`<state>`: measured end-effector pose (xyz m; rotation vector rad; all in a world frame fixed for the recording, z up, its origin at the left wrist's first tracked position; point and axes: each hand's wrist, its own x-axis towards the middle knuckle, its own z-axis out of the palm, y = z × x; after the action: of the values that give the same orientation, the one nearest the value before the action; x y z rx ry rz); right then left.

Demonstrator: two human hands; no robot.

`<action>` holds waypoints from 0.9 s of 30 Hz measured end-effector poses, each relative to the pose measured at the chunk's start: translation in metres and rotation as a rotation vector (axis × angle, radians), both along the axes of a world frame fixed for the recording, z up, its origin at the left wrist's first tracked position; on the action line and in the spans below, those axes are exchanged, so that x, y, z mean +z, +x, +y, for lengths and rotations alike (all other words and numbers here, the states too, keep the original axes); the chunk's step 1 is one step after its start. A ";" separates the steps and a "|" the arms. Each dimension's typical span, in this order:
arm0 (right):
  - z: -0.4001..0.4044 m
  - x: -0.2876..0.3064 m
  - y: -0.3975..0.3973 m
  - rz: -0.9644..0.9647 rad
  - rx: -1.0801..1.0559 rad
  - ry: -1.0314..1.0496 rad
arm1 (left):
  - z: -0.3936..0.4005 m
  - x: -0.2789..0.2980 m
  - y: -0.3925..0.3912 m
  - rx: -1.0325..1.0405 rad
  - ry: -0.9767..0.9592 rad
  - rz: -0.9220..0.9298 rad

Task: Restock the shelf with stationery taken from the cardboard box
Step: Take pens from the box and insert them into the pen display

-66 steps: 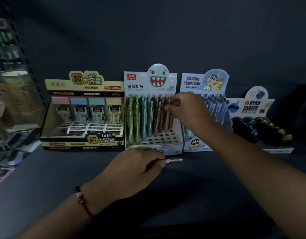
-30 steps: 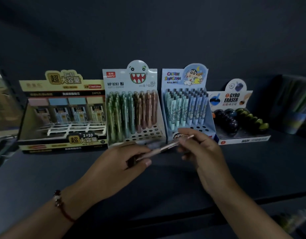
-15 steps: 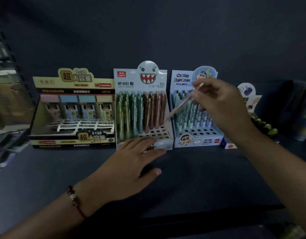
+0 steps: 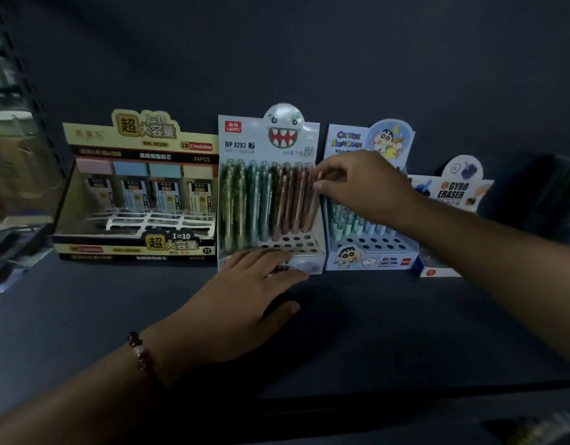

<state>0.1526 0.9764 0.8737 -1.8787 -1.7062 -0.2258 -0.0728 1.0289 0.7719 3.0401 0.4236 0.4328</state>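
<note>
While the left hand [image 4: 245, 293] rests flat, fingers straight, against the monster pencil display [image 4: 304, 136], the right hand [image 4: 357, 184] pinches a brown pencil [image 4: 311, 200] there.

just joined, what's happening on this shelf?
A person is restocking the monster-faced pencil display box. Their right hand pinches the top of a pink mechanical pencil at the box's right edge, seating it in the rack. Their left hand rests flat against the box's front, fingers straight. Several front holes are unfilled.
</note>
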 end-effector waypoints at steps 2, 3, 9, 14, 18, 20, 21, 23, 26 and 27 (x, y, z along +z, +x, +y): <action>0.006 0.004 0.000 -0.040 0.010 -0.041 | 0.001 -0.002 0.000 0.000 0.019 0.003; 0.009 0.006 0.001 -0.064 0.012 -0.054 | 0.001 -0.002 0.000 0.000 0.023 0.003; 0.026 0.005 0.011 -0.242 -0.055 -0.120 | 0.002 -0.003 0.000 0.005 0.015 -0.012; 0.031 -0.004 0.010 -0.321 -0.116 -0.080 | 0.003 -0.004 0.000 0.002 0.027 -0.025; 0.029 -0.008 0.009 -0.333 -0.149 -0.053 | 0.005 -0.005 0.001 0.001 0.038 -0.020; 0.024 -0.011 0.008 -0.298 -0.148 -0.044 | 0.006 -0.005 0.001 -0.003 0.006 -0.025; 0.019 -0.012 0.007 -0.248 -0.132 -0.038 | 0.006 -0.005 0.001 -0.007 -0.020 -0.036; 0.003 -0.012 0.003 -0.135 -0.073 -0.008 | 0.004 -0.004 -0.001 -0.018 -0.061 -0.058; -0.044 -0.015 -0.004 -0.056 -0.006 -0.003 | -0.006 0.001 -0.004 -0.074 -0.070 -0.098; -0.066 -0.019 -0.006 -0.031 0.000 -0.022 | -0.013 0.003 -0.004 -0.095 -0.069 -0.116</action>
<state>0.1466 0.9102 0.8552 -1.9011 -1.7359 -0.2382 -0.0763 1.0157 0.7746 2.9345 0.2808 0.5722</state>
